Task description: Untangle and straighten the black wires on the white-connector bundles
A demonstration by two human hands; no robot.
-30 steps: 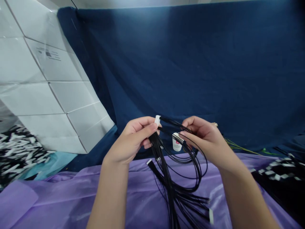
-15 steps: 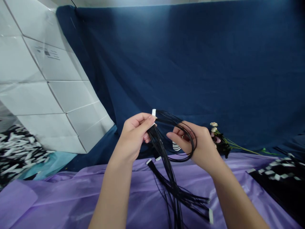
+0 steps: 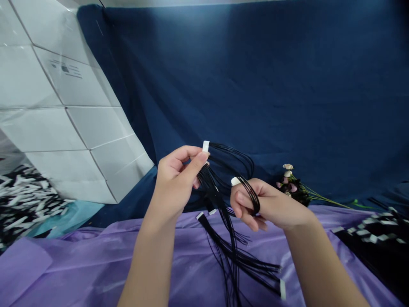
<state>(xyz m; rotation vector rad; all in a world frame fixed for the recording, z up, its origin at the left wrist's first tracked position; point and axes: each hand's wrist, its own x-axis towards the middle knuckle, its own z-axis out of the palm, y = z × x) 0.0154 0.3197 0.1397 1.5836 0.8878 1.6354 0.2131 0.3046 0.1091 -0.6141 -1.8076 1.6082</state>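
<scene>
My left hand (image 3: 179,175) pinches a white connector (image 3: 205,146) of a black wire harness between thumb and fingertips. Thin black wires (image 3: 236,149) arc from that connector over to the right. My right hand (image 3: 255,202) has its fingers curled around a bent part of the black wires, and a white end piece (image 3: 235,181) sticks up beside its index finger. Below my left hand more black wires (image 3: 223,213) hang down to the purple cloth. Another black wire harness (image 3: 243,258) with white ends lies under them.
Purple cloth (image 3: 105,260) covers the surface, with a dark blue cloth (image 3: 255,85) behind. White boxes (image 3: 92,123) are stacked at left, beside a heap of black wires with white ends (image 3: 28,200). More harnesses (image 3: 380,238) lie at right, near artificial flowers (image 3: 290,185).
My right hand has moved slightly down and turned, curling its fingers around the wires, and a white end now shows beside it. My left hand keeps its pinch, almost unmoved.
</scene>
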